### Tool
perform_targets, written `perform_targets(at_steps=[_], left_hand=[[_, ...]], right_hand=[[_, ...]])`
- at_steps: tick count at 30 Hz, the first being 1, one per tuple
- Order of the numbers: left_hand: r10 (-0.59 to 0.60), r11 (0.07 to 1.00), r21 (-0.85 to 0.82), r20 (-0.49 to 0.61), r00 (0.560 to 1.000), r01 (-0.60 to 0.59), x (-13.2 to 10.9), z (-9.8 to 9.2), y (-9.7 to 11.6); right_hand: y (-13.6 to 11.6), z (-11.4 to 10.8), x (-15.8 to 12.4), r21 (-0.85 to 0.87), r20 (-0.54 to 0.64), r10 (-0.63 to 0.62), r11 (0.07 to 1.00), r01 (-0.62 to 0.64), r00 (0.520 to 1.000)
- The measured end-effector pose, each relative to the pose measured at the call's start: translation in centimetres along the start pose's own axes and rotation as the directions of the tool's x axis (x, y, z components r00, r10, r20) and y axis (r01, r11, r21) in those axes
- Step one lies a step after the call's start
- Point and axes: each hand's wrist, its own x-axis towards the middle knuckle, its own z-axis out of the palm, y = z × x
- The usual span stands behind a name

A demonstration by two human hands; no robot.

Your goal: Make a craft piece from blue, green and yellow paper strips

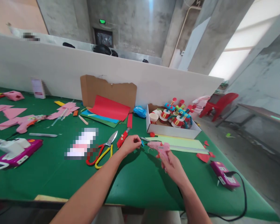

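My right hand [171,165] is closed around the handle of a pink hot glue gun [160,147], whose nozzle points left. Pinched between the fingertips of my left hand [131,145] is a small blue piece [142,143], probably paper, right beside the nozzle; whether the two touch I cannot tell. Just left of my left hand lie a red-handled cutter [123,137] and scissors [105,149] with one red and one yellow handle. Behind the glue gun rests a pale green paper sheet [184,143] with a ruler along it.
A white box [172,130] of small paper-cup figures stands at the back right. Coloured sheets [110,107] lean against cardboard [88,90]. Purple power strips [224,175] sit at right and left, with a black cord hanging over the front edge. Another glue gun [29,123] lies left among pink paper.
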Motion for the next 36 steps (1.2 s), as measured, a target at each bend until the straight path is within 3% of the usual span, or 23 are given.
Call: perform_targets(at_steps=[13,36], left_hand=[[0.000,1.000,-0.004,0.005,1.000,0.000,-0.2,0.0,0.2],[-0.006,0.999,0.053,0.027,1.000,0.004,0.0,-0.1,0.0]], right_hand=[[0.4,0.5,0.3,-0.056,-0.072,-0.059,0.997,0.055,0.996],[1.0,0.8,0.6,-0.149,-0.053,-0.165,0.977,0.156,0.985]])
